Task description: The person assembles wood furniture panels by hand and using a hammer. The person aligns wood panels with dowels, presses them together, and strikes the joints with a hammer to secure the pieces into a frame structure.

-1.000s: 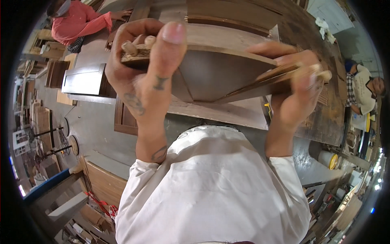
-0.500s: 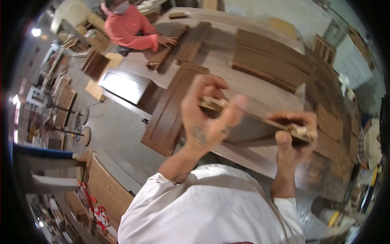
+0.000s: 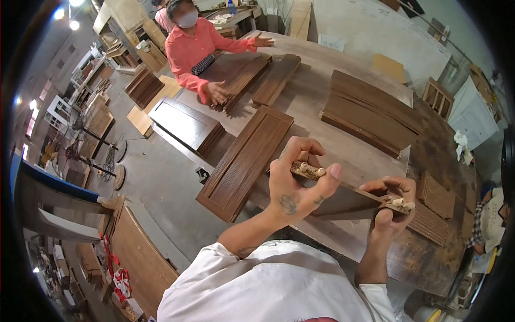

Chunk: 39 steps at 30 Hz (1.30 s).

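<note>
A dark brown wooden board [image 3: 346,205] is held level in front of my body, above the near edge of the table. Pale wooden dowels [image 3: 310,170] stick out of its end by my left hand [image 3: 295,188], whose fingers and thumb wrap that end. My right hand [image 3: 394,212] grips the opposite end, where more dowels [image 3: 399,203] show between thumb and fingers. Just left of the board, a brown framed panel [image 3: 244,163] lies across the table's left edge.
The large table [image 3: 316,59] bears a stack of brown boards [image 3: 370,110] and narrower boards [image 3: 276,80]. Across it, a co-worker in a coral shirt [image 3: 188,51] spreads both hands over brown boards. Stacked panels [image 3: 185,123] stand at left; thin strips [image 3: 429,225] lie at right.
My view has tipped upward, so the scene sits lower in the picture. The co-worker's hands have moved apart. My hands keep hold of the board's two ends.
</note>
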Tool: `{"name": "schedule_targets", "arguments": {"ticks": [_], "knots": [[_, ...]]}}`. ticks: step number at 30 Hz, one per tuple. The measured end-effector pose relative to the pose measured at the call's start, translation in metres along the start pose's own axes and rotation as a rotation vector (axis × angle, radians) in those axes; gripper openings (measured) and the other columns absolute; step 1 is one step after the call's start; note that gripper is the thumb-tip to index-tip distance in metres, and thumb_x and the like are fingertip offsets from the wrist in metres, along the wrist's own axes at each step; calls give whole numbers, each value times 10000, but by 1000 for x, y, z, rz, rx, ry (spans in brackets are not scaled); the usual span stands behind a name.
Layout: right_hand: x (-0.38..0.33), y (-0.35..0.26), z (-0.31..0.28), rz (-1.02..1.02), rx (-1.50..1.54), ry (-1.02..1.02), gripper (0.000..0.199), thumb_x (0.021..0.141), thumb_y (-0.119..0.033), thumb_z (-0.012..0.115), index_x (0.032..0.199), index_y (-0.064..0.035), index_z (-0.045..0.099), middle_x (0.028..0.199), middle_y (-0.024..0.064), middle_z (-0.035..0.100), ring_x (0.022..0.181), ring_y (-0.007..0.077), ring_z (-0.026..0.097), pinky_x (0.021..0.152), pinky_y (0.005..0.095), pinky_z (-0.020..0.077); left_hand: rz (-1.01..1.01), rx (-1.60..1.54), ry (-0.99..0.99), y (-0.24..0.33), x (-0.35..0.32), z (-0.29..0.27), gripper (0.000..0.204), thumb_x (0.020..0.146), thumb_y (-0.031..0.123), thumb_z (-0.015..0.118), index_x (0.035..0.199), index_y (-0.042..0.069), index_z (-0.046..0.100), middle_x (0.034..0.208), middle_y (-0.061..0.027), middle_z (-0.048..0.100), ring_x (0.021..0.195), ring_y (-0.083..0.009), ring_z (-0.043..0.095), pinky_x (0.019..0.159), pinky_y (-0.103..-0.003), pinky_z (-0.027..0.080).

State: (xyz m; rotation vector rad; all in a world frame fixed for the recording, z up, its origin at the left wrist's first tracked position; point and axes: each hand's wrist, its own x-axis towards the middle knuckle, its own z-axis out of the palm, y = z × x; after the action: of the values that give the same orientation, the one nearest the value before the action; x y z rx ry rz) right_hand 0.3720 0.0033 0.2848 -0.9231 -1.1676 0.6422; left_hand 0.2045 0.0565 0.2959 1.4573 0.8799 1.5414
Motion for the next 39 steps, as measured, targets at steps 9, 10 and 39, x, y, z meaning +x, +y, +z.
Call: {"name": "schedule_targets", "arguments": {"ticks": [9,10,39], "knots": [[-21,-8,5,-111,-44,22,561,807,-306,760,1118,33,438,907,182,668,835,188,647,767,282,518,10,-15,-83,0,9,-5,341,786,159,728,991,-3,508,575,26,496,527,-20,436,486,-180,318],[-20,-8,-1,-98,-62,15,529,807,-248,762,1124,33,444,919,181,669,843,185,646,767,280,517,17,-9,-74,0,10,0,344,786,153,726,1002,-2,507,582,27,497,532,-22,438,490,-183,324],[-76,91,-38,12,54,-268,588,824,-23,647,1335,41,362,1320,146,475,1152,275,545,956,397,497,538,686,-61,-11,-29,47,1134,595,834,606,1432,153,257,1445,-433,-105,1326,-631,-69,985,-753,98]]}}
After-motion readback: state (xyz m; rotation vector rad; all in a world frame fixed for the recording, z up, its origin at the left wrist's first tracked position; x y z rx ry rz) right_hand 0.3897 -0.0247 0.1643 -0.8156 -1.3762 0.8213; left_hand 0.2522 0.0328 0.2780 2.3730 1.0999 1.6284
